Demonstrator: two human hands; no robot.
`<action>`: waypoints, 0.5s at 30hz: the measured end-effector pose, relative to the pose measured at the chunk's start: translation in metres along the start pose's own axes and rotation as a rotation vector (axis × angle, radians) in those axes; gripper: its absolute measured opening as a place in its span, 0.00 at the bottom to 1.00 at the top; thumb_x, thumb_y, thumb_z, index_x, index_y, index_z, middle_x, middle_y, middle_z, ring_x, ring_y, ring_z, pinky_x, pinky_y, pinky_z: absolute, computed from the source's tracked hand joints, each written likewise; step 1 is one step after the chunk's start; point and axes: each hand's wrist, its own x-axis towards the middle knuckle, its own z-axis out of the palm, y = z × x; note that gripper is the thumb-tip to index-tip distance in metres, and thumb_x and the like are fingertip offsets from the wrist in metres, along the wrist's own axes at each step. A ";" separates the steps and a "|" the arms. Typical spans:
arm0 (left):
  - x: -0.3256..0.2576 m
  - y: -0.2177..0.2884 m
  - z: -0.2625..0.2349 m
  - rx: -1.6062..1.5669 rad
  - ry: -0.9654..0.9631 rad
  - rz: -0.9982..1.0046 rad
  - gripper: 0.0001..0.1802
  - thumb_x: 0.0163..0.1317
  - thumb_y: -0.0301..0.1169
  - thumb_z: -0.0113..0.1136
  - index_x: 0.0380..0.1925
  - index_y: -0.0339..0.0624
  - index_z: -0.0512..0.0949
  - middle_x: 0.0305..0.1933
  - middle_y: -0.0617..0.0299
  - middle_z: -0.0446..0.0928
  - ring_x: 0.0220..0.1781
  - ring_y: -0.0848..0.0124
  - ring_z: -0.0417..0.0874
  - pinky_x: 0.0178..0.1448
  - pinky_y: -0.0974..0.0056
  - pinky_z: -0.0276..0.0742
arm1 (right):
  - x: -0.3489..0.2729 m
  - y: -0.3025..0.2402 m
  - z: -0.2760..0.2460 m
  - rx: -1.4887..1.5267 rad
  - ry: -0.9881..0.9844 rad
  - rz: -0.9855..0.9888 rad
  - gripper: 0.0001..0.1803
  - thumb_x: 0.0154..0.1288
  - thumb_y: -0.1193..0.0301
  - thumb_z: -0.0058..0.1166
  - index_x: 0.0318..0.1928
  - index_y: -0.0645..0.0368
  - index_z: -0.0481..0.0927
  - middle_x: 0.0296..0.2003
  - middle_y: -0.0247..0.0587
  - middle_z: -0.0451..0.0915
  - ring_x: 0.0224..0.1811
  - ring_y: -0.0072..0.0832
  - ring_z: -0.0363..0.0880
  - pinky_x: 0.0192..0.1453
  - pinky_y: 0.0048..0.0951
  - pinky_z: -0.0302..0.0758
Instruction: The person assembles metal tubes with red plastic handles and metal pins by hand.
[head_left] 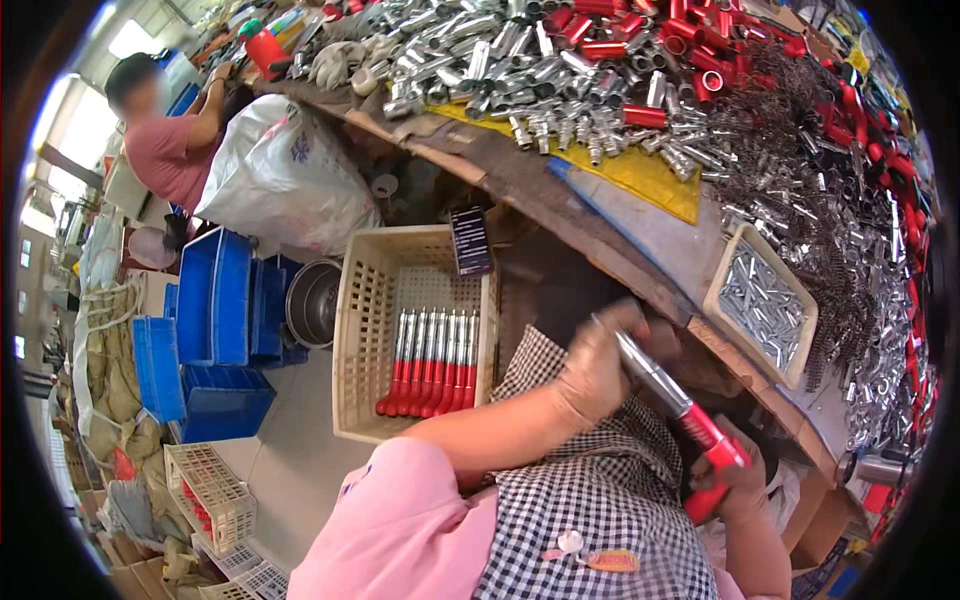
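Note:
Across my lap slants a tube-shaped tool (655, 375) with a chrome barrel and a bent red handle. My right hand (740, 475) is closed round its red handle end. At the upper chrome end is my left hand (595, 370), curled against the barrel, its fingertips smeared by motion. To the left of my lap stands a cream plastic crate (345, 340). Several similar red-and-chrome tools (430, 360) lie side by side in it, chrome ends pointing away from me. A small dark box (470, 240) rests at the crate's far right corner.
The bench (620, 240) ahead bears heaped chrome tubes (480, 60), red tubes (700, 50) and dark springs (770, 110). A tray of small metal pins (760, 300) sits at its edge. Blue bins (215, 300), a metal bowl (313, 300) and a white sack (280, 170) stand left, near another person (165, 150).

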 end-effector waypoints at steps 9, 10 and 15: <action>-0.069 0.153 -0.054 0.350 -0.441 0.711 0.17 0.64 0.40 0.48 0.33 0.35 0.77 0.35 0.42 0.81 0.44 0.54 0.82 0.55 0.54 0.75 | 0.068 -0.002 0.101 0.448 -0.690 0.652 0.26 0.51 0.67 0.59 0.49 0.67 0.73 0.27 0.44 0.77 0.17 0.26 0.72 0.23 0.32 0.70; -0.086 0.174 -0.068 0.349 -0.106 0.732 0.17 0.64 0.39 0.50 0.33 0.35 0.80 0.35 0.42 0.81 0.44 0.55 0.82 0.54 0.55 0.75 | 0.061 -0.021 0.127 0.336 -0.591 0.565 0.25 0.52 0.67 0.59 0.50 0.68 0.73 0.27 0.45 0.77 0.17 0.25 0.72 0.24 0.31 0.72; -0.146 0.203 -0.165 1.521 0.331 0.373 0.16 0.50 0.31 0.66 0.36 0.31 0.80 0.36 0.52 0.81 0.34 0.66 0.82 0.40 0.63 0.77 | 0.084 -0.044 0.200 0.164 -0.619 0.603 0.25 0.66 0.59 0.54 0.53 0.68 0.70 0.34 0.52 0.79 0.28 0.25 0.80 0.35 0.26 0.80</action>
